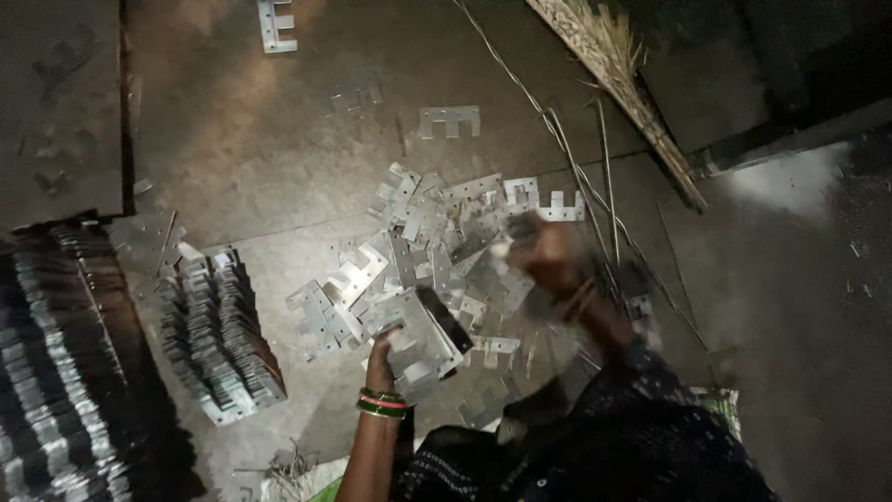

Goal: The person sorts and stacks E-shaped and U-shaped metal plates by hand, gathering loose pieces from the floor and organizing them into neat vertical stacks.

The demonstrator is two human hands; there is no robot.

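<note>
Head cam looking straight down at a dim floor [279,177], so bear with me on detail. Main thing is the small stack of E-shaped metal plates [420,342], flat stamped pieces, held low in the middle of the shot just above the loose pile. Left hand [383,358] is clamped around that stack from underneath, fingers wrapped on its lower edge, with green and red bangles [382,403] on the wrist. Right hand [546,256] is up and to the right of it, over the pile, but it's a motion blur, so I honestly can't tell if it's closed on a plate or just open. The two hands are apart, not touching.

Underneath and around them is the scattered pile of loose plates [446,232], overlapping every which way, some flat and some tilted. A few strays lie further up the floor, well apart from the pile. Off to the left there's a neat fanned row of stacked plates [221,344], and further left a much bigger dark bank of stacked ones [56,372]. Upper right has a straw broom [618,84] lying diagonally, with some thin wires [576,167] running past the pile.
</note>
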